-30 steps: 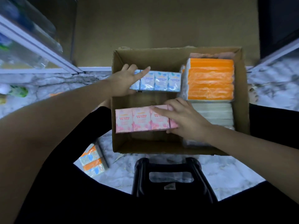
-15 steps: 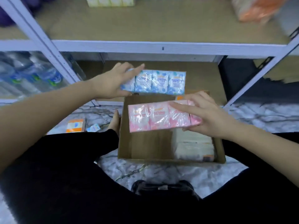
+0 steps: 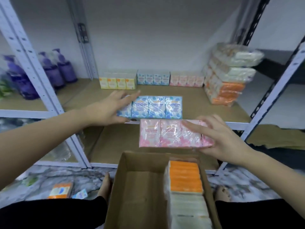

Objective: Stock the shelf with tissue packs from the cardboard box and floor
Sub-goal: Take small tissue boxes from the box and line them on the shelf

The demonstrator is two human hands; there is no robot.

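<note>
My left hand [image 3: 109, 109] grips the left end of a blue tissue pack [image 3: 156, 109], held over the front of the brown shelf board [image 3: 82, 98]. My right hand [image 3: 219, 139] holds a pink tissue pack [image 3: 165, 134] by its right end, lower, in front of the shelf's white front rail. At the back of the shelf stand yellow [image 3: 118, 82], blue [image 3: 153, 79] and pink [image 3: 186, 80] pack rows. Below me the cardboard box [image 3: 132, 187] holds orange [image 3: 185, 176] and white packs on its right side.
A tall stack of orange and white tissue bundles [image 3: 226, 75] fills the shelf's right end. Purple bottles [image 3: 56, 70] stand on the neighbouring left shelf. White uprights [image 3: 33, 66] frame the bay. An orange pack [image 3: 61, 190] and a small blue one [image 3: 80, 194] lie on the marble floor.
Both hands lifted the blue and pink packs out of the box and up toward the shelf. The view tilted up from the box to the shelf.
</note>
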